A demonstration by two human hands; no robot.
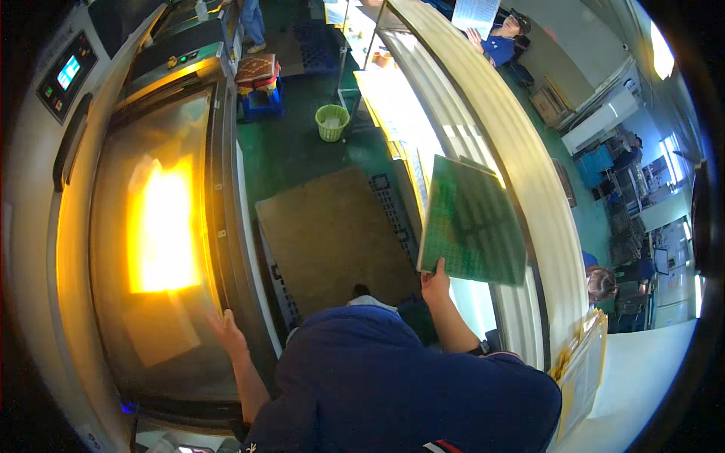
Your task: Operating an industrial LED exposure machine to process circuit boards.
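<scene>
My right hand [436, 284] grips a large green circuit board panel [472, 226] by its lower left corner, thumb lying on its face. The panel is raised and tilted in front of the brightly lit bench. At the left, my left hand [226, 332] rests at the edge of the machine's wide drawer frame [221, 249], fingers stretched toward the glossy sheet inside. A strong yellow-white glow [162, 234] shines on that sheet [121, 317]. Below the glow, a paler rectangular patch shows, either a reflection or something under the sheet; I cannot tell which.
A control panel [68, 75] with a small screen is on the machine. A brown mat [332, 234] covers the floor between machine and bench. Farther off are a green basket [331, 123] and a padded stool [257, 72]. Another person [502, 41] holds a sheet beyond the partition [498, 113].
</scene>
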